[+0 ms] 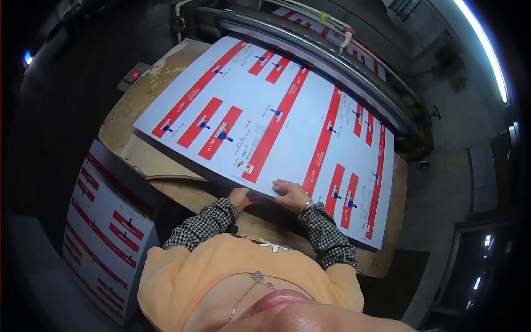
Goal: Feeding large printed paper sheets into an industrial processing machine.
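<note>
A large white printed sheet (pixel 221 91), with red bars and small blue figures, lies on a worn wooden board and reaches up to the machine's rollers. My right hand (pixel 291 193) rests on the sheet's near edge, its fingers bent slightly and apart on the surface. Just left of it, my left hand (pixel 240 198) is at the same edge. Its fingertips run into the shadow below the sheet, so their grip is hidden. Both forearms wear black-and-white checked sleeves, and a bracelet circles my right wrist.
A long metal roller (pixel 332 58) spans the far side of the wooden board (pixel 124 119). More printed sheeting (pixel 376 61) shows behind it. At lower left stands a stack of similar sheets (pixel 102 232). A box with a red light (pixel 134 74) sits beside the board's left edge.
</note>
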The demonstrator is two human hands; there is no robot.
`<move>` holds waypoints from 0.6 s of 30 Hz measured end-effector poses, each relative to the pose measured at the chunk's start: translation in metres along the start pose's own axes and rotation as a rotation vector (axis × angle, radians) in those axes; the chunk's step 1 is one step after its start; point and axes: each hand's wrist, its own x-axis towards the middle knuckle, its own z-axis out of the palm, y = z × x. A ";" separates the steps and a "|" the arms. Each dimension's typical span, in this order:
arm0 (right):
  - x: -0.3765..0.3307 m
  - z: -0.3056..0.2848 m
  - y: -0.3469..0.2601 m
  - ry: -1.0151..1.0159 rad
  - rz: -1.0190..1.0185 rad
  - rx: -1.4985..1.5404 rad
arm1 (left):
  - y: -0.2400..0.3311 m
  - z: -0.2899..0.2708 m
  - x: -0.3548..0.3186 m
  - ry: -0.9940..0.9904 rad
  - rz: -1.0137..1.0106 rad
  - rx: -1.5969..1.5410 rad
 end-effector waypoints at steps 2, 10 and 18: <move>0.008 0.002 0.005 0.012 0.009 0.014 | 0.001 -0.001 -0.002 0.006 -0.006 0.008; 0.061 0.003 0.032 0.222 0.180 -0.229 | 0.010 0.009 -0.004 0.030 0.018 -0.003; 0.020 0.015 0.005 -0.020 -0.044 -0.366 | 0.006 0.002 -0.005 -0.004 0.011 -0.017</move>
